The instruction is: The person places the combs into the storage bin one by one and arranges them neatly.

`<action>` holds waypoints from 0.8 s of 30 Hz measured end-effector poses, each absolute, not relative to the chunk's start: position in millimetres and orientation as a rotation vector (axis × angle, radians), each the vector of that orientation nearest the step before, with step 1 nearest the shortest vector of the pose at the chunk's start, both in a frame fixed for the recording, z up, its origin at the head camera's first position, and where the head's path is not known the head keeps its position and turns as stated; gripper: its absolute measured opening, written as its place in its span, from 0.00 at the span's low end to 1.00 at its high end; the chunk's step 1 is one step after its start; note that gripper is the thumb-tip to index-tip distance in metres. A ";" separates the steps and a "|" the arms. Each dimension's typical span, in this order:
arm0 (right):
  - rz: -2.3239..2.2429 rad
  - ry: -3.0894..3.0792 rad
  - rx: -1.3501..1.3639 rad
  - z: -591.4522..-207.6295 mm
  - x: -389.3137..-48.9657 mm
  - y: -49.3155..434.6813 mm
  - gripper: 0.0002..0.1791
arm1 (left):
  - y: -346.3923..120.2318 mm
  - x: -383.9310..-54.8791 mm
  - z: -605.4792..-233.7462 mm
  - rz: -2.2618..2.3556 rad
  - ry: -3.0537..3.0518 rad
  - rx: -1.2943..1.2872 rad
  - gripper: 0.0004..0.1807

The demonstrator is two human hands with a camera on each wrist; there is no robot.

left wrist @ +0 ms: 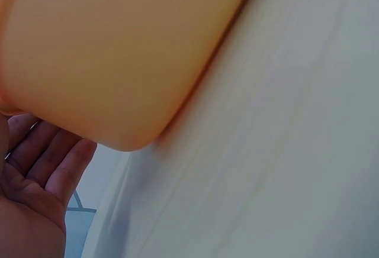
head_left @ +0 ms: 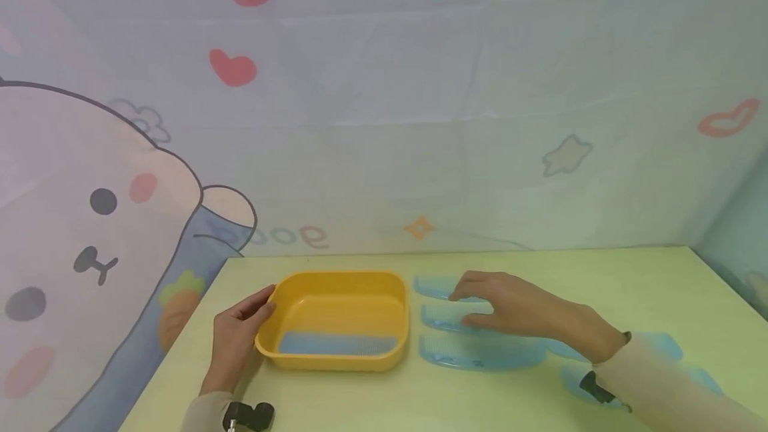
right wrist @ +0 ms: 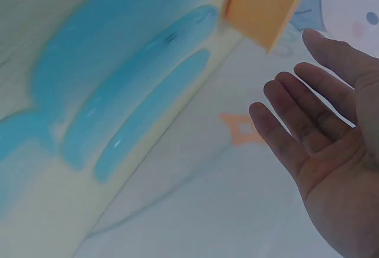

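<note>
My left hand holds the left rim of a yellow plastic basin, its thumb at the rim and its fingers along the outer wall. Inside the basin, along its near side, lies a translucent blue comb. To the right, three more blue combs lie in a column: a far comb, a middle comb and a near comb. My right hand is over the far and middle combs with its fingers spread. Nothing shows between these fingers in the right wrist view.
Several other blue combs lie at the right, partly hidden by my right forearm. A pale yellow-green table carries everything. Behind it hangs a printed cloth with hearts and a cartoon bear at the left.
</note>
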State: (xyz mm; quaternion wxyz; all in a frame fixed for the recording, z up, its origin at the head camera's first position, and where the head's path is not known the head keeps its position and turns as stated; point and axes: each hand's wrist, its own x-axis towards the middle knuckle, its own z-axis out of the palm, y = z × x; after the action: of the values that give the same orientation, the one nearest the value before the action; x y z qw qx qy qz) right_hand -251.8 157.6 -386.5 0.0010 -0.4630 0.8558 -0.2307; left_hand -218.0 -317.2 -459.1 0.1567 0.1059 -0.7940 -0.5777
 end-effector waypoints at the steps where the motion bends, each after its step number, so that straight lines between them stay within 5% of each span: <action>1: -0.732 2.691 -1.427 -388.3 -251.2 165.4 0.15 | -317.0 -218.0 -459.2 -1.653 -2.272 0.305 0.21; 24: -0.738 2.816 -1.151 -423.6 -249.8 294.1 0.20 | -316.7 -219.7 -460.9 -1.619 -2.281 0.298 0.21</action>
State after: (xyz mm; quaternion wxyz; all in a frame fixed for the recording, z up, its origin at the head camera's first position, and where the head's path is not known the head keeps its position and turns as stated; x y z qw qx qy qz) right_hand -249.8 294.1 -423.6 0.0057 -0.3677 0.8995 -0.2358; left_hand -219.7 -316.7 -460.9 0.1638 0.1045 -0.7999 -0.5678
